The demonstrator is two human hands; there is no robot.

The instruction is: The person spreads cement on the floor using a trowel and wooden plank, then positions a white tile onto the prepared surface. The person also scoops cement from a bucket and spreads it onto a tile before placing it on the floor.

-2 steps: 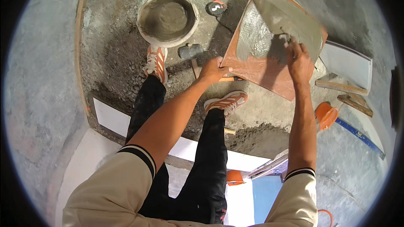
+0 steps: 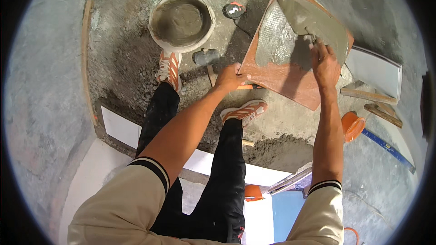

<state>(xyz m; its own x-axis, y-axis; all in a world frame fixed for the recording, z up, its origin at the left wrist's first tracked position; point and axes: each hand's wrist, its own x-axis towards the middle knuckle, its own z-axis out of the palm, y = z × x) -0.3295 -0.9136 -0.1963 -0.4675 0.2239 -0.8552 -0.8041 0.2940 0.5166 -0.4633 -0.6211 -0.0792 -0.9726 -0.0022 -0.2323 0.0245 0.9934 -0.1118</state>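
Observation:
My left hand [image 2: 230,78] is closed on the left corner of a square reddish-brown tile [image 2: 295,88], thumb on its face, holding it tilted. Grey mortar [image 2: 338,22] coats much of the upper part of the tile. A thinner, wet-looking patch with a grid texture [image 2: 274,36] shows at its left. Over the mortar, my right hand [image 2: 324,63] is wrapped round the handle of a trowel [image 2: 311,40]. The blade blends with the grey mortar, so its outline is hard to make out.
A bucket of mortar [image 2: 156,41] stands ahead-left, near a rubber mallet [image 2: 205,57] and a round black tool [image 2: 234,10]. At right are a white panel [image 2: 377,70], wooden pieces [image 2: 383,112], an orange container [image 2: 352,126] and a blue level [image 2: 388,149]. Loose mortar [image 2: 281,152] lies nearby.
My right hand has shifted very slightly to the right and nearer to me with the trowel. The left hand keeps its hold on the tile.

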